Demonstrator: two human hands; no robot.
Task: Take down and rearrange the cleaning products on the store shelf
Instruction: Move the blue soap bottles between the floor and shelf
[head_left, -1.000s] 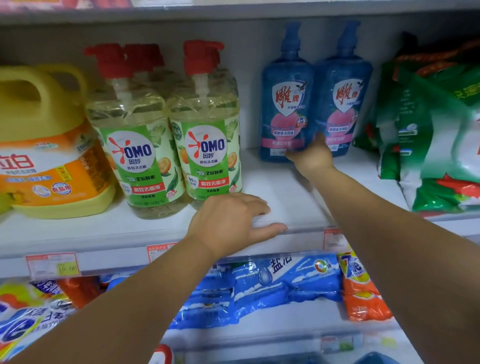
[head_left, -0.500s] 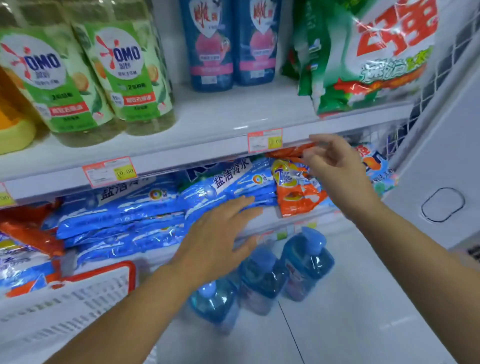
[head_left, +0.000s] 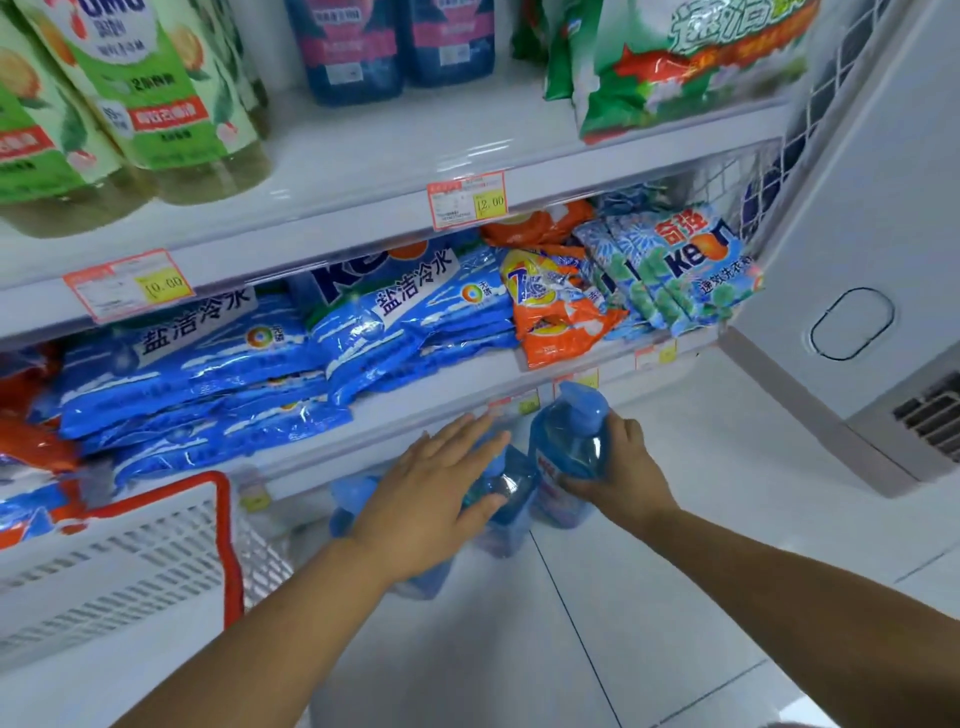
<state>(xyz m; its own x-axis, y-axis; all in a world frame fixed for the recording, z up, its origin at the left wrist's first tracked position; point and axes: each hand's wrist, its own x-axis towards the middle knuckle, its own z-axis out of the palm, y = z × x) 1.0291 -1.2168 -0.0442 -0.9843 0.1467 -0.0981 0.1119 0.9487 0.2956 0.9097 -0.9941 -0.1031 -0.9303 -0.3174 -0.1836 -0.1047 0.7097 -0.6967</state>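
Note:
Three blue pump bottles stand on the white floor below the shelves. My right hand (head_left: 621, 467) grips the rightmost blue bottle (head_left: 569, 441) around its body. My left hand (head_left: 431, 493) reaches with straight fingers over the middle blue bottle (head_left: 501, 491), its fingertips at the bottle's top. A third blue bottle (head_left: 353, 499) is mostly hidden behind my left wrist. On the shelf above lie blue detergent bags (head_left: 218, 364), an orange Tide bag (head_left: 556, 312) and Keon bags (head_left: 685, 270). Two blue pump bottles (head_left: 395, 41) and green OMO bottles (head_left: 156, 88) stand on the upper shelf (head_left: 395, 156).
A white shopping basket with a red rim (head_left: 156, 535) sits at the lower left. A white chest freezer (head_left: 883, 260) stands to the right of the shelves. Green detergent bags (head_left: 675, 57) fill the upper shelf's right end. Price tags (head_left: 465, 200) line the shelf edges.
The view dropped from the upper shelf to the floor. Both hands came down from the shelves; my right hand took hold of the rightmost floor bottle, my left hand reached the middle one.

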